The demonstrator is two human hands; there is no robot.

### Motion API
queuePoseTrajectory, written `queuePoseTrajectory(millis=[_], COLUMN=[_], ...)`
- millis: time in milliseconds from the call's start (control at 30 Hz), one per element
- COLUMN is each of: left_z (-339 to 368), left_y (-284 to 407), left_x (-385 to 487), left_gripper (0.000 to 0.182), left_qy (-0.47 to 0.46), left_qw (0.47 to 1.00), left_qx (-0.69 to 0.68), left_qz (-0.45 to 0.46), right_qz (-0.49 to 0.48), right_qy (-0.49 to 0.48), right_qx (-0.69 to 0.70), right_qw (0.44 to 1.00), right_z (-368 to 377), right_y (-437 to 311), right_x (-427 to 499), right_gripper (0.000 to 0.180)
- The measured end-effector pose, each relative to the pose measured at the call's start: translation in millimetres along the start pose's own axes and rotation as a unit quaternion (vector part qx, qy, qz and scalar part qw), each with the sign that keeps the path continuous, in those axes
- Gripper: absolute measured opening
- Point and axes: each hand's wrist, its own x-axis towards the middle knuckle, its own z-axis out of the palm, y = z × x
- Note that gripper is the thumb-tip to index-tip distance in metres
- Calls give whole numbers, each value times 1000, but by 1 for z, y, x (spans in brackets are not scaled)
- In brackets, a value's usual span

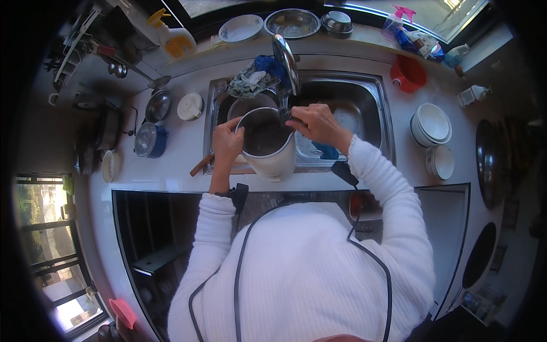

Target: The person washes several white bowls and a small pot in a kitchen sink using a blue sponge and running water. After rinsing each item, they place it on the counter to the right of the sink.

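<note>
A deep, pale cylindrical pot (pixel 275 164) with a dark interior is tilted over the front edge of the sink. My left hand (pixel 228 141) grips its rim on the left, thumb over the edge. At the right side of the rim, my right hand (pixel 318 122) pinches a dark grey scrubber (pixel 285 114), which looks like a metal scouring pad and is partly covered by the fingers. Right above it arches the chrome faucet (pixel 287 64). Behind the pot, a metal strainer (pixel 252 104) shows in the left basin.
The double-basin steel sink (pixel 386 128) has a blue cloth (pixel 327 150) in its right basin. Crumpled cloths (pixel 252 81) lie beside the faucet. A brown handle (pixel 201 165) juts out left. Stacked bowls (pixel 431 124) and a red container (pixel 408 75) stand right; a blue lidded pot (pixel 150 140) stands left.
</note>
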Motion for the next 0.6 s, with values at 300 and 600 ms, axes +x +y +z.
queuePoseTrajectory(millis=[300,600], left_z=[-1,0], left_y=[5,6], left_x=[-3,-1], left_gripper=[31,30], left_qy=[2,5], left_qw=[1000,999], left_qx=[19,30], left_qz=[-10,-16], right_qz=[-70,-15], right_qy=[-47,-7], right_qx=[49,20], right_qw=[995,1000], right_z=[-1,2], right_y=[-3,3], right_x=[-2,-1], right_gripper=[24,21])
